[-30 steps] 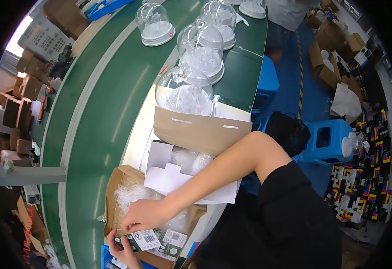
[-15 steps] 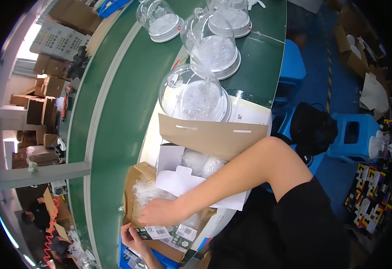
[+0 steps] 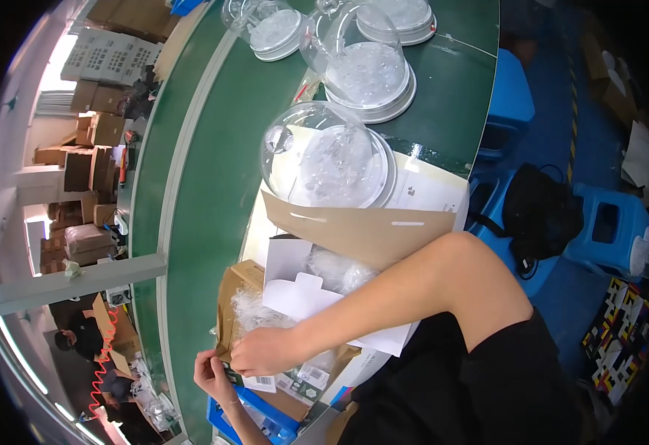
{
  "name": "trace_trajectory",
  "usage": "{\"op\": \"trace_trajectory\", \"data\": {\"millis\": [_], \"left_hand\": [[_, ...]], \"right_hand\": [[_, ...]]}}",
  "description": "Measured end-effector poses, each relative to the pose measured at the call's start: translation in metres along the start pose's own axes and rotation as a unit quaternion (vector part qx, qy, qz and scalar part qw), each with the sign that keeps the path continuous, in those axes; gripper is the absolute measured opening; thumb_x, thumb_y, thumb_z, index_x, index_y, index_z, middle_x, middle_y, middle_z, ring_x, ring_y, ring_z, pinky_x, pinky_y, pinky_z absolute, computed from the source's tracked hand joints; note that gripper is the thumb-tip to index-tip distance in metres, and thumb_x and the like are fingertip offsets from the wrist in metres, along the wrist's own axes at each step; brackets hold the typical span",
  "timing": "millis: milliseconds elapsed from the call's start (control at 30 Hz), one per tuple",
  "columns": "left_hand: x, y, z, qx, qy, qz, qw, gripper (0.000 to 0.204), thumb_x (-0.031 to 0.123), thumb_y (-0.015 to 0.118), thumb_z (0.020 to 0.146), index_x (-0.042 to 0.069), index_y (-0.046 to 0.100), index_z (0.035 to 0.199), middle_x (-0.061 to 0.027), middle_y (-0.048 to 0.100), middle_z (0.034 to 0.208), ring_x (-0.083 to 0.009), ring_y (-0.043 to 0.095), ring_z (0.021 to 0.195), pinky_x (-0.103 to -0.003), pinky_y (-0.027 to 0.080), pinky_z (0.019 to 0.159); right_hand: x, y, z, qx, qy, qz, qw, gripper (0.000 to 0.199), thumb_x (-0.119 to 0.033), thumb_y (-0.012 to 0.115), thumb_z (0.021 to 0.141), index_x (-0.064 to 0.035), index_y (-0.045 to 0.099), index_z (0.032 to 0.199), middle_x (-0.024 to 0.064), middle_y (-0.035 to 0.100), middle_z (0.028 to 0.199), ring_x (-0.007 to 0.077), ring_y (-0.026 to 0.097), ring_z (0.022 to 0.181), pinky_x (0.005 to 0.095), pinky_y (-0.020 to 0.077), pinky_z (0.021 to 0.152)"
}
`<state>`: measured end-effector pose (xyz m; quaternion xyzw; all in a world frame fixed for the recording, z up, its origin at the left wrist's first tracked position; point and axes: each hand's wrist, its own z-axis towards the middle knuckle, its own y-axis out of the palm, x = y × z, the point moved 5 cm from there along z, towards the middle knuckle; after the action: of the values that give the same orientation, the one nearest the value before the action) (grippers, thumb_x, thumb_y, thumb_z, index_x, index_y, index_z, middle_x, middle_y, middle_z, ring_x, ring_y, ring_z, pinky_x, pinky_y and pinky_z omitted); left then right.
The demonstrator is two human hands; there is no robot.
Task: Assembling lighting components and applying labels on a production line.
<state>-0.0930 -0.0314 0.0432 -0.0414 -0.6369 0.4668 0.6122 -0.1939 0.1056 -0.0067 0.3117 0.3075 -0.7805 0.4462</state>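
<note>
My right hand [image 3: 264, 351] is closed, fingers curled down over the left side of an open brown cardboard box [image 3: 237, 285]. Whatever it grips is hidden beneath it. Close beside it, my left hand [image 3: 213, 375] is closed in a pinch at the box's left corner; anything between its fingertips is too small to make out. Clear stringy plastic filler [image 3: 254, 308] lies in the box behind my right hand. Green-and-white cartons with labels [image 3: 314, 375] sit at its near side. An opened white box [image 3: 295, 293] with clear-wrapped contents [image 3: 339, 268] lies under my right forearm.
Several clear domes on round white bases, such as the nearest dome [image 3: 335, 159], stand on the green table [image 3: 213, 163]. A brown cardboard flap [image 3: 361, 226] rises before them. A blue bin [image 3: 265, 414] sits below my hands. Blue stools [image 3: 610, 226] and a black bag [image 3: 543, 211] are at right.
The whole view has shifted, with the scene sliding right. My left hand has risen and moved left off the box's near edge, its fingertips drawn together. My right hand stays over the box.
</note>
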Motion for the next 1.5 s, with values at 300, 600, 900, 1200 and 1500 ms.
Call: {"op": "trace_trajectory", "data": {"millis": [300, 600, 900, 1200, 1500], "left_hand": [[0.027, 0.005, 0.002, 0.103, 0.112, 0.081, 0.985, 0.018, 0.005, 0.055, 0.095, -0.003, 0.055, 0.111, -0.0127, 0.053, 0.122, -0.0186, 0.053, 0.100, -0.029, 0.045, 0.086], [0.011, 0.030, -0.021, -0.084, 0.034, -0.011, 0.996, 0.093, 0.067, 0.063, 0.077, 0.001, 0.044, 0.140, -0.0226, 0.031, 0.152, -0.0350, 0.030, 0.142, -0.046, 0.021, 0.116], [-0.030, 0.032, -0.042, -0.186, -0.073, -0.121, 0.972, 0.100, 0.027, 0.077, 0.063, -0.003, 0.032, 0.146, -0.0188, 0.040, 0.147, -0.0302, 0.038, 0.137, -0.039, 0.029, 0.113], [-0.016, 0.028, -0.038, -0.117, 0.008, -0.017, 0.993, 0.064, 0.023, 0.082, 0.067, -0.002, 0.061, 0.122, -0.0185, 0.063, 0.120, -0.0324, 0.061, 0.111, -0.038, 0.046, 0.097], [-0.013, 0.025, -0.041, -0.082, -0.049, -0.024, 0.995, 0.023, 0.007, 0.064, 0.077, -0.003, 0.063, 0.098, -0.0167, 0.058, 0.109, -0.0326, 0.057, 0.101, -0.037, 0.044, 0.091]], "right_hand": [[0.006, -0.010, 0.003, 0.003, 0.102, 0.084, 0.991, 0.015, -0.018, 0.060, 0.084, -0.0047, 0.064, 0.080, 0.0110, 0.066, 0.079, 0.0315, 0.064, 0.080, 0.0441, 0.0500, 0.069], [0.007, -0.017, 0.002, -0.001, 0.155, 0.115, 0.981, 0.015, -0.021, 0.063, 0.085, -0.0070, 0.066, 0.083, 0.0094, 0.067, 0.077, 0.0310, 0.064, 0.075, 0.0431, 0.0478, 0.067], [0.004, -0.010, -0.002, -0.014, 0.127, 0.115, 0.985, 0.011, -0.017, 0.064, 0.086, -0.0063, 0.062, 0.084, 0.0096, 0.065, 0.075, 0.0308, 0.063, 0.071, 0.0406, 0.0459, 0.062], [0.006, -0.009, 0.001, -0.025, 0.148, 0.116, 0.982, 0.008, -0.014, 0.065, 0.087, -0.0069, 0.061, 0.088, 0.0057, 0.063, 0.075, 0.0251, 0.061, 0.066, 0.0371, 0.0447, 0.059], [0.005, -0.024, 0.005, 0.040, 0.215, 0.154, 0.964, 0.006, -0.009, 0.056, 0.094, -0.0047, 0.052, 0.093, 0.0067, 0.060, 0.066, 0.0244, 0.059, 0.057, 0.0314, 0.0457, 0.054]]}}
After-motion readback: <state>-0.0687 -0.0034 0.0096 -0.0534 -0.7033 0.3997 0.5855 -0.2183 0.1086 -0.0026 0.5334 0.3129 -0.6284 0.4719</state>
